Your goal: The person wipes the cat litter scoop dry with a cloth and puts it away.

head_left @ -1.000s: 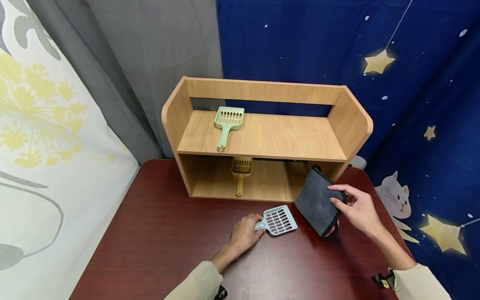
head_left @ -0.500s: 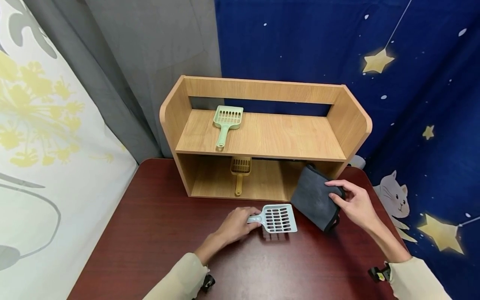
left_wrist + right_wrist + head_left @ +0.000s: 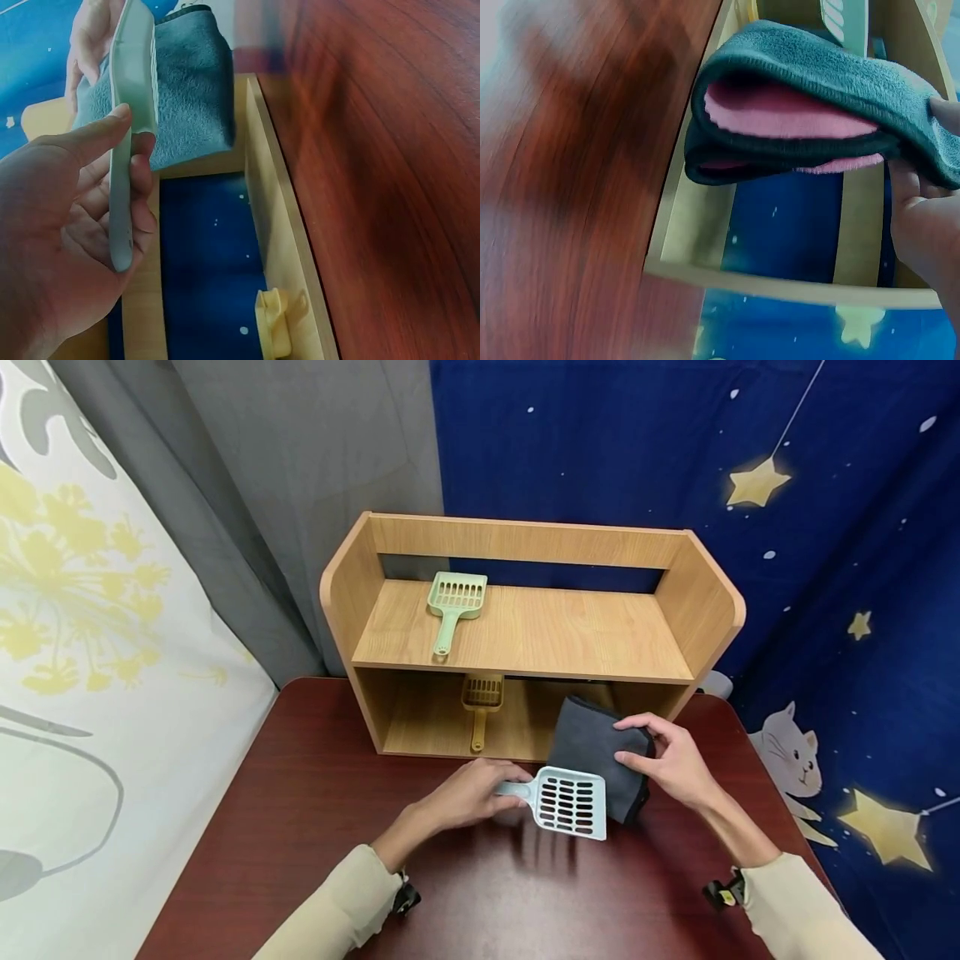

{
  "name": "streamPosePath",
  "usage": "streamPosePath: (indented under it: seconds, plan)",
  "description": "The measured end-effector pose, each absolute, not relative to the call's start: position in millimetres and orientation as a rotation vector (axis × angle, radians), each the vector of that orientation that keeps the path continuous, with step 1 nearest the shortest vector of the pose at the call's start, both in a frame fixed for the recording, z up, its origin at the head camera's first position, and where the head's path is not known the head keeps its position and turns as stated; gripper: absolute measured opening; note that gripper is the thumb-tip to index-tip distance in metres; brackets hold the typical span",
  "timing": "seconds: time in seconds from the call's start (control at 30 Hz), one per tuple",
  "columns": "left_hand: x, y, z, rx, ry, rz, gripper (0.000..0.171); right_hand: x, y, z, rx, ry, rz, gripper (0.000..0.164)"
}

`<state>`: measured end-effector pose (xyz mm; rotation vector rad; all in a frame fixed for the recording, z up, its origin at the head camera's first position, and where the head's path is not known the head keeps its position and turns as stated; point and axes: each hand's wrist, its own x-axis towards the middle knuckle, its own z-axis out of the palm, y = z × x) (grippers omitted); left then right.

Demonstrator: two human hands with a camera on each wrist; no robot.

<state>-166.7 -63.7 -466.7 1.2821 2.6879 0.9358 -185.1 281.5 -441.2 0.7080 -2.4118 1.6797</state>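
1. Left hand is gripping a pale blue slotted scoop by its handle, raised above the table, in the head view; the right hand is pinching a folded gray cloth before the shelf unit.
2. In the left wrist view, the scoop is partly hiding the cloth.
3. In the right wrist view, the cloth's folds are showing a pink inner side.

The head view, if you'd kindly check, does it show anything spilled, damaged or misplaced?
Nothing stands out: the left hand holds a light blue scoop, the right hand a grey cloth; the green scoop and yellow scoop look intact.
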Motion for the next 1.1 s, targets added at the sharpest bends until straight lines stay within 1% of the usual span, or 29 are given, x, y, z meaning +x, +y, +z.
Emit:
streamPosePath:
  seconds: [0.23, 0.57, 0.7, 0.83, 1.0, 1.1]
  plan:
    - [-164.5, -60.1, -463.2, 1.284, 2.721, 0.891, 0.027, -190.9, 256.3, -439.6, 0.862, -2.494, 1.777, 0.035]
    - [-159.2, -50.8, -462.1, 1.328, 2.750, 0.840, 0.029, -200.6, 226.2, -434.9, 0.966, -2.487, 1.762, 0.035]
    - [-159.5, -57.3, -463.6, 1.296, 2.783, 0.855, 0.028, -200.6, 230.1, -434.6, 0.963, -2.514, 1.742, 0.035]
    - [-160.5, -68.8, -466.4, 1.273, 2.795, 0.884, 0.029, -199.1, 245.7, -436.3, 0.955, -2.556, 1.704, 0.035]
    - [-162.7, -81.5, -466.6, 1.284, 2.786, 0.911, 0.029, -198.3, 262.8, -438.8, 0.939, -2.576, 1.650, 0.035]
    - [-163.1, -83.6, -465.6, 1.301, 2.774, 0.934, 0.028, -198.5, 262.4, -439.4, 0.929, -2.564, 1.675, 0.035]
